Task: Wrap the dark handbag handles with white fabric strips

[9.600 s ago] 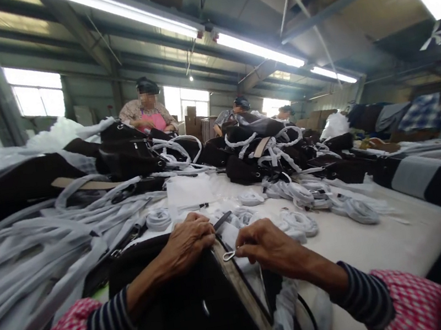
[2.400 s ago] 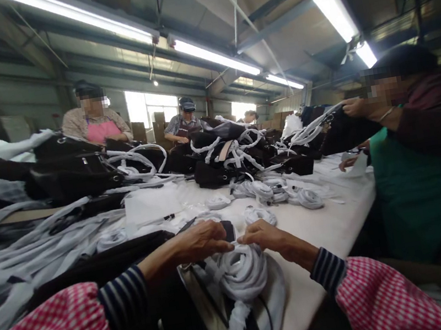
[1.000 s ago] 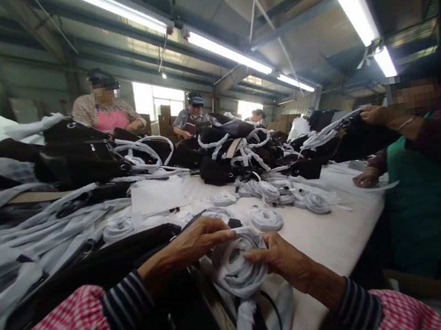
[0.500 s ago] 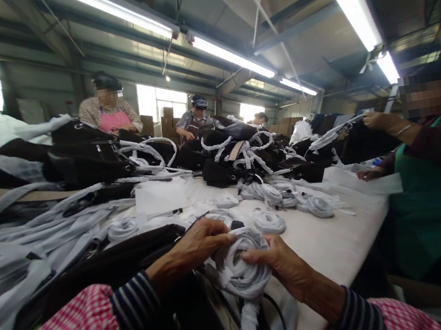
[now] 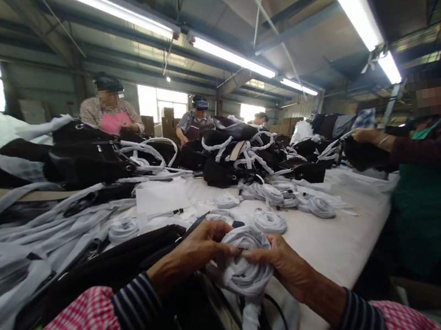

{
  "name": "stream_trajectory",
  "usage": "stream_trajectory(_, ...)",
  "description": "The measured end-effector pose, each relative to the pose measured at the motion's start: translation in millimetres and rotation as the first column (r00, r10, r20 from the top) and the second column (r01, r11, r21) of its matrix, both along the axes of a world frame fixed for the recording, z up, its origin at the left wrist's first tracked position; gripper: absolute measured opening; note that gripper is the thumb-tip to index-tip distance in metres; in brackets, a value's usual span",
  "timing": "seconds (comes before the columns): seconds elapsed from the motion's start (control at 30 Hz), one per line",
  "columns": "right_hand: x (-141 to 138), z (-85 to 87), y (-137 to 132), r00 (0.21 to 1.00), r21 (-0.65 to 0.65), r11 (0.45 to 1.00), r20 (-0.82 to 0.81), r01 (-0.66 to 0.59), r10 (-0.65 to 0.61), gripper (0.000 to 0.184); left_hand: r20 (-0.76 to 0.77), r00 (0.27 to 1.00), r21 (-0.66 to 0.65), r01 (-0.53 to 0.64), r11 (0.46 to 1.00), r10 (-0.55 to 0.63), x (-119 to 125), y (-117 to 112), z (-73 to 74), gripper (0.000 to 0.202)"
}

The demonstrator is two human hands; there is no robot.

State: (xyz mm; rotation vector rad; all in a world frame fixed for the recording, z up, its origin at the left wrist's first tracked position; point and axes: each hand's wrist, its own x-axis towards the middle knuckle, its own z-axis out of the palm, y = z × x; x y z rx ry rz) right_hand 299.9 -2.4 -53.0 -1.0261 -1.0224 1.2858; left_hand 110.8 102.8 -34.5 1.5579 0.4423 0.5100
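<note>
Between my hands is a coiled strap (image 5: 250,278) wrapped in pale grey-white tissue, with a loose end hanging below it. My left hand (image 5: 204,243) grips the coil's left side, its thumb pressed at the middle. On the right side, my right hand (image 5: 282,261) pinches the coil with the thumb in front; its other fingers are partly hidden behind. Under the coil lies a black bag (image 5: 173,317) with a zip edge showing. Just beyond my hands, another wrapped coil (image 5: 270,220) rests on the white table (image 5: 320,244).
Long wrapped straps (image 5: 60,235) spread over the left side. Several coils lie mid-table near a white sheet (image 5: 161,196). Black bags (image 5: 221,170) are heaped farther back. A co-worker in a green apron (image 5: 424,211) handles a black bag at right; other people stand across the table.
My left thumb has moved down to the coil's centre, close to my right thumb. The co-worker at right has drawn a hand and the black bag lower.
</note>
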Motion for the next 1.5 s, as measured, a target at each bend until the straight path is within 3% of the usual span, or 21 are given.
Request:
stream_trajectory(0.17, -1.0, 0.1, -0.6, 0.999, -0.016, 0.999, -0.019, -0.027, 0.027, 0.044, 0.005, 1.000, -0.051, -0.025, 0.998, 0.026, 0.3, -2.7, 1.0, 0.041)
stream_trajectory(0.33, -0.6, 0.0, -2.1, 0.999, 0.018, 1.000, 0.038, 0.004, -0.005, 0.043, -0.005, 0.999, -0.009, 0.036, 0.999, -0.036, -1.1, 0.7, 0.7, 0.046)
stream_trajectory(0.43, -3.0, 1.9, -7.7, 0.984, 0.115, 0.991, 0.151, 0.073, -0.091, 0.042, -0.073, 0.996, 0.160, 0.070, 0.985, -0.059, -8.3, -1.8, 11.2, 0.056)
stream_trajectory(0.5, -5.3, 4.0, -14.6, 0.947, 0.230, 0.966, 0.270, 0.115, -0.177, 0.037, -0.169, 0.985, 0.362, 0.078, 0.929, -0.016, -15.8, -8.0, 20.9, 0.061)
stream_trajectory(0.57, -7.2, 6.5, -23.8, 0.853, 0.434, 0.894, 0.420, 0.111, -0.309, 0.028, -0.247, 0.967, 0.597, 0.101, 0.796, 0.063, -23.9, -16.6, 28.2, 0.052)
stream_trajectory(0.6, -7.7, 7.9, -29.1, 0.782, 0.570, 0.819, 0.482, 0.063, -0.396, 0.025, -0.270, 0.957, 0.710, 0.123, 0.694, 0.107, -27.8, -21.2, 29.8, 0.043)
stream_trajectory(0.67, -7.5, 10.7, -40.8, 0.613, 0.804, 0.577, 0.529, -0.143, -0.586, 0.024, -0.272, 0.942, 0.888, 0.167, 0.428, 0.197, -34.7, -29.3, 28.5, 0.021)
stream_trajectory(0.73, -5.6, 12.9, -53.1, 0.442, 0.832, 0.355, 0.534, -0.426, -0.721, 0.029, -0.247, 0.941, 0.965, 0.218, 0.145, 0.229, -40.2, -35.1, 22.7, 0.011)
stream_trajectory(0.77, -4.1, 13.3, -58.9, 0.351, 0.784, 0.306, 0.540, -0.540, -0.765, 0.030, -0.223, 0.950, 0.974, 0.225, 0.016, 0.219, -42.6, -37.1, 19.1, 0.011)
stream_trajectory(0.83, -0.4, 11.4, -68.0, 0.183, 0.680, 0.297, 0.539, -0.670, -0.822, 0.026, -0.147, 0.976, 0.968, 0.176, -0.179, 0.162, -46.1, -39.4, 12.3, 0.015)
stream_trajectory(0.9, 3.9, 5.5, -71.9, 0.112, 0.669, 0.285, 0.485, -0.686, -0.868, 0.025, -0.052, 0.992, 0.963, 0.081, -0.258, 0.115, -47.6, -40.0, 7.2, 0.019)
stream_trajectory(1.0, 10.9, -8.3, -69.6, 0.140, 0.749, 0.186, 0.349, -0.637, -0.927, 0.024, 0.045, 0.994, 0.970, -0.021, -0.241, 0.096, -46.5, -38.8, 2.7, 0.022)
stream_trajectory(1.07, 14.9, -16.6, -67.1, 0.139, 0.771, 0.157, 0.303, -0.618, -0.943, 0.025, 0.067, 0.994, 0.975, -0.046, -0.217, 0.090, -45.4, -37.8, 0.4, 0.022)
stream_trajectory(1.17, 17.9, -22.9, -66.8, 0.090, 0.749, 0.227, 0.357, -0.622, -0.930, 0.027, 0.095, 0.992, 0.979, -0.077, -0.189, 0.088, -45.4, -36.6, -3.9, 0.018)
stream_trajectory(1.23, 17.0, -23.2, -67.3, 0.111, 0.748, 0.246, 0.392, -0.617, -0.913, 0.027, 0.114, 0.988, 0.977, -0.093, -0.191, 0.103, -45.9, -35.7, -7.3, 0.016)
stream_trajectory(1.37, 10.3, -18.5, -61.2, 0.309, 0.834, 0.252, 0.438, -0.491, -0.844, 0.028, 0.122, 0.974, 0.975, -0.082, -0.207, 0.189, -45.2, -32.4, -9.2, 0.014)
stream_trajectory(1.43, 7.7, -14.2, -52.8, 0.424, 0.867, 0.375, 0.489, -0.327, -0.762, 0.025, 0.060, 0.963, 0.985, -0.015, -0.169, 0.261, -45.2, -29.8, -4.4, 0.014)
stream_trajectory(1.5, 8.0, -8.3, -41.0, 0.521, 0.814, 0.576, 0.526, -0.077, -0.673, 0.024, -0.043, 0.936, 0.994, 0.075, -0.078, 0.350, -47.7, -26.7, 5.4, 0.026)
